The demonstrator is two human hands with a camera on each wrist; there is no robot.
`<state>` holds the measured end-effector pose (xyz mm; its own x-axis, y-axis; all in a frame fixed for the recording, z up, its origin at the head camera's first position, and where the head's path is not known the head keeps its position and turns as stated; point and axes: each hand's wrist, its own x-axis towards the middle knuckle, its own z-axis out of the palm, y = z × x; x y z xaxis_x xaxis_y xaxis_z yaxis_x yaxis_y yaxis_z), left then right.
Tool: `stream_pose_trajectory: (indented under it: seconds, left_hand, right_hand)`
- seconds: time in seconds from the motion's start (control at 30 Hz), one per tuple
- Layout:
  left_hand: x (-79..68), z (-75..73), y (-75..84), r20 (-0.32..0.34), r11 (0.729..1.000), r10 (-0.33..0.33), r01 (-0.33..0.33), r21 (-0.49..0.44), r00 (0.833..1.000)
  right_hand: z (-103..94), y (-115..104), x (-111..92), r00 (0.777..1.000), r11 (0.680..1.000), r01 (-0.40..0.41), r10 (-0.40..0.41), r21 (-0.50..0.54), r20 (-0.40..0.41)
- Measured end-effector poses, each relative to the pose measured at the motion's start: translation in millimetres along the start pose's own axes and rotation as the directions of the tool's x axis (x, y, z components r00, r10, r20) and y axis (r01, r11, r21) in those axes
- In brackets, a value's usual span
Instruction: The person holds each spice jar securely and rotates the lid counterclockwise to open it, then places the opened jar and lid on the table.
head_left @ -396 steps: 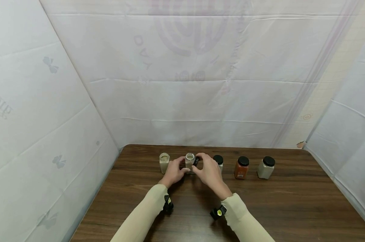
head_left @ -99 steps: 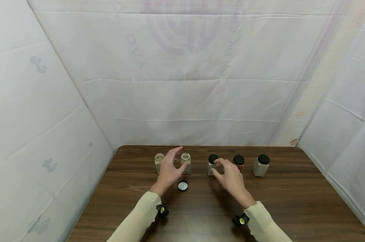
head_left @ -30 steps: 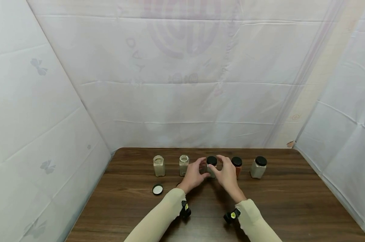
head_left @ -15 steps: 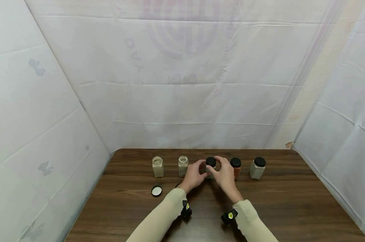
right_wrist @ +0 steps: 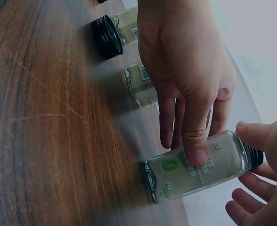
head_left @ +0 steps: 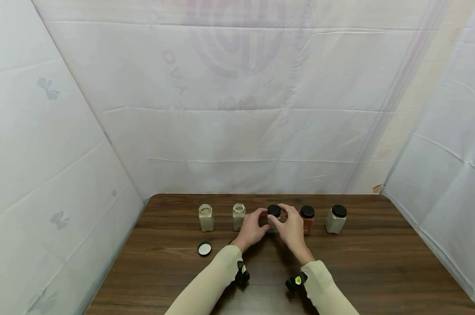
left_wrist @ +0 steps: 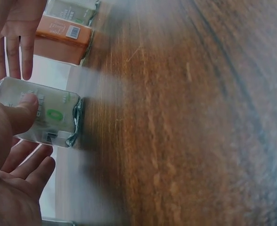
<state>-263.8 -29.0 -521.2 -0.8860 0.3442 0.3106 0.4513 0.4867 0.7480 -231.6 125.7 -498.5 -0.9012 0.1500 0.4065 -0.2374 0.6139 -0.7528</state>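
Note:
My left hand [head_left: 252, 228] grips the body of a clear glass spice jar [right_wrist: 178, 180], thumb across its front, in front of the printed label. The jar stands upright on the table and holds pale powder. Round its black lid [head_left: 274, 210] curl the thumb and fingers of my right hand [head_left: 293, 231]. Left of the hands are two lidless jars, a pale-filled one [head_left: 206, 221] and another [head_left: 238, 218] nearer my left hand. In front of them a black lid [head_left: 204, 249] lies with its white inside up. My left wrist mostly hides a second loose lid in the head view.
Just right of my right hand stands a black-lidded jar of orange-red powder [head_left: 307, 224]. Farther right is a black-lidded jar of pale powder [head_left: 335, 223]. The brown wooden table [head_left: 379, 267] ends at white sheeting [head_left: 237, 131] at the back and sides.
Earlier both hands were at the second jar from the left, lifting its lid; that lid then lay on the table. Both hands moved right to the third jar and have barely moved in the last second.

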Motion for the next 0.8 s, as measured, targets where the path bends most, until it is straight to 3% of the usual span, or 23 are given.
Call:
stream_pose_trajectory:
  seconds: [0.8]
  left_hand:
    - [0.8,3.6,-1.5,-0.006,0.997,0.075,-0.074,0.012,0.997]
  right_hand:
    - [1.5,0.6,0.9,1.000,0.999,0.006,-0.007,0.043,0.019]
